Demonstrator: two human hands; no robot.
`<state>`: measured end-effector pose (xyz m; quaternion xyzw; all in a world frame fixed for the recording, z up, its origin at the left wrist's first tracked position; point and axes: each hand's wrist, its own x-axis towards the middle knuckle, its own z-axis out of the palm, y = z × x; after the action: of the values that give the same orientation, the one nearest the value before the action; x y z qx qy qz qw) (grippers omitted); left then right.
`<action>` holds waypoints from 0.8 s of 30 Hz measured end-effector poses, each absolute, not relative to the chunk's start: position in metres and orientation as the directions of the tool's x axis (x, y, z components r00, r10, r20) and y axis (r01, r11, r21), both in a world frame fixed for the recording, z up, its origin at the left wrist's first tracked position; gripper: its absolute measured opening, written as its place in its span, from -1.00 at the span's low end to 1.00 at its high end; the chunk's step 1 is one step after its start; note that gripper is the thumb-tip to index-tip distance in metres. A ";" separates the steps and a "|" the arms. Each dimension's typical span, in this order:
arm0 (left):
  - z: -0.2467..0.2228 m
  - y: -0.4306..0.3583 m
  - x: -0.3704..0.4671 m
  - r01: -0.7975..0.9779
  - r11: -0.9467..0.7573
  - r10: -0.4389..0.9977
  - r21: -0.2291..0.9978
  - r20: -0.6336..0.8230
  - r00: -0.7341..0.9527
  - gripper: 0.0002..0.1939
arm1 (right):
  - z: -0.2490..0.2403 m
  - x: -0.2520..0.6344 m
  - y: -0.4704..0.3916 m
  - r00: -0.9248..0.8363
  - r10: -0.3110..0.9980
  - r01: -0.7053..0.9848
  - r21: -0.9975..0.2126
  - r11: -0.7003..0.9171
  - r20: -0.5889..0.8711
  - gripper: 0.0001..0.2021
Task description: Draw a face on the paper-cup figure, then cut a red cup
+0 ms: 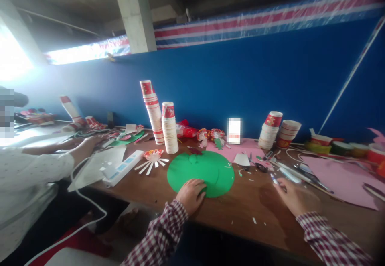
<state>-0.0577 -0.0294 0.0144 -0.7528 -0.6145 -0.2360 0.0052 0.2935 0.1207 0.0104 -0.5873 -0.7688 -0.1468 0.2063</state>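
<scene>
A large rounded sheet of green paper [204, 171] lies on the brown table in front of me. My left hand [191, 195] rests on its near edge, fingers laid flat on the paper. To the right, my right hand [293, 195] is just above the table, thumb and fingers closed on a slim white pen with a bluish end [274, 179]. Most of the pen is hidden by the fingers. A white paper piece [242, 160] and small paper scraps lie between the green sheet and my right hand.
Stacked paper cups [170, 131] stand at the back. Pink paper [337, 175] lies at the right, beside pens and scissors. To the left are a cut paper cup [152, 159], a white power strip [124, 167] with its cable, and another person's arm [81, 149].
</scene>
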 end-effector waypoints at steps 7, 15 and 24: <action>0.018 -0.030 -0.057 0.929 -0.246 0.925 0.277 0.354 0.140 -0.70 | 0.019 0.291 0.116 -0.201 0.866 0.972 -0.019 0.235 0.457 -0.75; 0.029 -0.025 -0.057 0.947 -0.227 0.945 0.227 0.287 0.158 -0.73 | 0.020 0.296 0.123 -0.191 0.919 0.972 -0.066 0.227 0.344 -0.71; 0.039 0.014 -0.030 0.967 -0.207 0.952 0.150 0.257 0.164 -0.75 | 0.015 0.295 0.124 -0.177 0.914 0.977 -0.044 0.207 0.365 -0.66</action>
<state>-0.0300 0.0139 0.0390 -0.7624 -0.6293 -0.1487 0.0242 0.2951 0.1238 0.0150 -0.6217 -0.7606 -0.1002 0.1579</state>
